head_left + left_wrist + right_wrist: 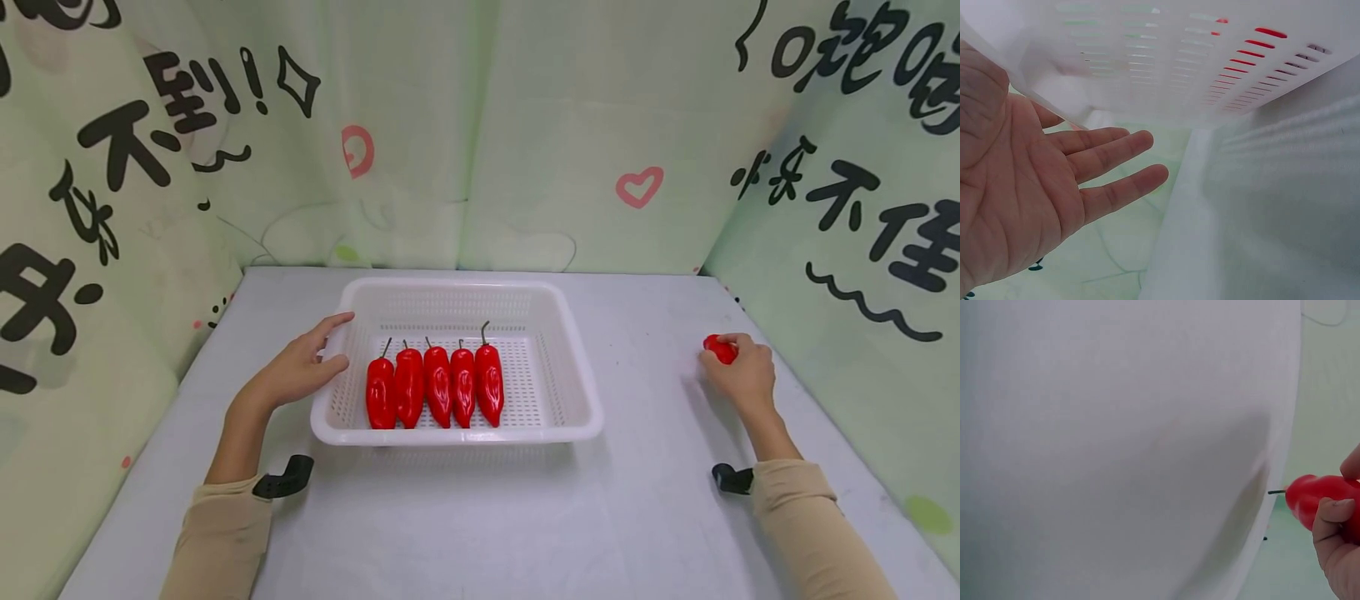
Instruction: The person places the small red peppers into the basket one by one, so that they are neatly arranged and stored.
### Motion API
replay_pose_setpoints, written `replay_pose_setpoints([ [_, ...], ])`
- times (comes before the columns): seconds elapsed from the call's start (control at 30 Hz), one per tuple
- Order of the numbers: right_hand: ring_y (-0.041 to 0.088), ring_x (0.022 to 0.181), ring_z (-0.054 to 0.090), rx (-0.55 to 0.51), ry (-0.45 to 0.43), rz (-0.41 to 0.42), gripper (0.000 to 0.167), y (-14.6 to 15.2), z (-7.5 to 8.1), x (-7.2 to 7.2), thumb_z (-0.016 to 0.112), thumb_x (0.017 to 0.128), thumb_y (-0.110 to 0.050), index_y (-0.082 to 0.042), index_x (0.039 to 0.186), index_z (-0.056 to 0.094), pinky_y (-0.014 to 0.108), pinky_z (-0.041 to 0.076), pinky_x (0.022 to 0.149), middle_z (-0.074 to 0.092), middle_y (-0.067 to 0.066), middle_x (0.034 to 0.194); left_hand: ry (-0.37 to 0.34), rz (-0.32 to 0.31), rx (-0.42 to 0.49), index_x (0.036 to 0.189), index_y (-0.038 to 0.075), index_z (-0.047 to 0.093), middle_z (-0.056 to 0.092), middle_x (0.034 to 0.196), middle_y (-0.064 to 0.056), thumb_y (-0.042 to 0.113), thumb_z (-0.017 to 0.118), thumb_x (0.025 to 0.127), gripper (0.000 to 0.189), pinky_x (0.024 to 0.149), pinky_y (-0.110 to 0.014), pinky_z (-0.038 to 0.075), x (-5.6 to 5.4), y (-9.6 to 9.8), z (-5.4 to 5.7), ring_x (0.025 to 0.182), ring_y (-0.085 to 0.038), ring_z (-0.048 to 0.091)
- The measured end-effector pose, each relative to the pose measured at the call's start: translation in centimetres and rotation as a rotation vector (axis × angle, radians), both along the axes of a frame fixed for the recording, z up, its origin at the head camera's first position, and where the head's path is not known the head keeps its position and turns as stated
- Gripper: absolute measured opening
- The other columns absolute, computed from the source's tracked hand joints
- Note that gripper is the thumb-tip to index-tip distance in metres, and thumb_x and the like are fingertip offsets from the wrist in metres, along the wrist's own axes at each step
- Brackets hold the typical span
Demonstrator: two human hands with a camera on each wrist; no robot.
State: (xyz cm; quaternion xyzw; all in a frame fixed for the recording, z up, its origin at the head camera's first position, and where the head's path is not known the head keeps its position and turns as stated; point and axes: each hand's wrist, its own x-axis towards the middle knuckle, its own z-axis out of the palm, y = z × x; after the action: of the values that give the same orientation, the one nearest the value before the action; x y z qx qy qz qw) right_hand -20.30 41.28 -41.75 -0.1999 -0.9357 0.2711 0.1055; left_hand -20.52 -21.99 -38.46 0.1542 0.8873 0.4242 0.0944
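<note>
A white perforated plastic basket (pixel 558 434) stands on the table with several glossy red chili peppers (pixel 438 387) lying side by side in it, stems pointing away. At the basket's left rim, my left hand (pixel 298 367) touches the edge with thumb and index finger. In the left wrist view, the other fingers (pixel 1125 189) extend straight, outside the basket wall. Well to the right of the basket, my right hand (pixel 746 375) grips another red chili pepper (pixel 722 348) above the table. Its thin dark stem shows in the right wrist view, while the fingers cover its other end.
A white-covered table (pixel 480 517) carries the basket. Pale green curtains (pixel 540 150) with black lettering and heart prints surround it at the back and both sides. Black wrist straps (pixel 285 477) sit at the cuffs of the beige sleeves.
</note>
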Motion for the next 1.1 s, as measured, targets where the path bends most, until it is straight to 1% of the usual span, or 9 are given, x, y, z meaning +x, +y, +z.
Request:
replay_pose_setpoints([
  [0.13,0.054,0.135,0.035,-0.030,0.034,-0.031,0.060,-0.4,0.2,0.0,0.059,0.097,-0.020,0.007,0.146,0.039,0.069,0.048,0.100,0.035,0.038,0.146,0.005,-0.004,-0.005,0.161,0.009,0.026,0.034,0.158,-0.029,0.016,0.057,0.096,0.073,0.086,-0.059,0.059,0.0,0.0,0.1,0.130,-0.054,0.049],
  [0.23,0.052,0.137,0.035,-0.044,0.063,-0.039,0.060,-0.8,0.3,0.0,0.060,0.097,-0.019,0.006,0.148,0.039,0.069,0.048,0.101,0.036,0.036,0.148,-0.006,-0.002,0.001,0.161,0.010,0.026,0.034,0.158,-0.029,0.017,0.057,0.096,0.073,0.087,-0.059,0.059,0.0,0.0,0.1,0.129,-0.053,0.049],
  [0.57,0.048,0.137,0.037,-0.054,0.168,0.002,0.058,-2.6,1.3,0.5,0.060,0.097,-0.017,0.005,0.147,0.043,0.068,0.049,0.100,0.040,0.033,0.147,-0.012,0.005,0.008,0.161,0.010,0.026,0.034,0.158,-0.028,0.016,0.055,0.096,0.072,0.086,-0.058,0.059,0.0,0.0,0.0,0.128,-0.052,0.050],
  [0.9,0.049,0.137,0.038,-0.064,0.174,0.027,0.058,-4.5,2.0,0.6,0.063,0.096,-0.017,0.002,0.148,0.044,0.068,0.049,0.100,0.039,0.032,0.149,-0.007,0.005,0.002,0.161,0.010,0.026,0.036,0.157,-0.029,0.016,0.056,0.097,0.071,0.085,-0.057,0.060,0.1,0.1,0.1,0.125,-0.051,0.055],
  [1.1,0.050,0.136,0.040,-0.048,0.199,0.069,0.055,-5.6,2.6,0.8,0.063,0.096,-0.015,0.004,0.145,0.046,0.069,0.049,0.098,0.041,0.032,0.147,-0.013,0.010,-0.001,0.161,0.010,0.025,0.037,0.156,-0.029,0.016,0.057,0.097,0.072,0.085,-0.057,0.060,0.1,0.2,0.1,0.124,-0.051,0.056],
])
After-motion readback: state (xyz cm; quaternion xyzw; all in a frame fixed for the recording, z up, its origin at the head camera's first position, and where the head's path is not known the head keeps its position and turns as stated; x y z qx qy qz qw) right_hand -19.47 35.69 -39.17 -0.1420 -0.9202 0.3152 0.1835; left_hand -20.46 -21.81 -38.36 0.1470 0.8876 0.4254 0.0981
